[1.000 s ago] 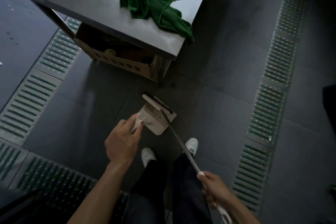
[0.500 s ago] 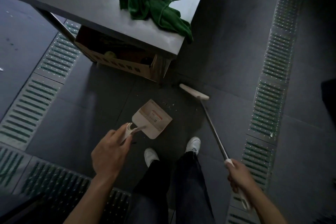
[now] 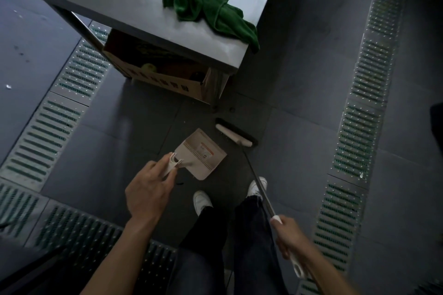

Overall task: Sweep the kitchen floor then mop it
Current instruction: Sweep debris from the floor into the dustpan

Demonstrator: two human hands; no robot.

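Broom (image 3: 236,135) head just beyond dustpan (image 3: 203,153), right grip (image 3: 291,239) clasping its handle, left grip (image 3: 149,190) apparently pinching dustpan's handle

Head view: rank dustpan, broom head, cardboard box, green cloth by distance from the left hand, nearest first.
1. dustpan: its handle is held in the left hand, pan on the floor just ahead.
2. broom head: on the floor beyond the pan, to the right.
3. cardboard box: farther ahead, under the table.
4. green cloth: farthest, on the tabletop, hanging over its right edge.
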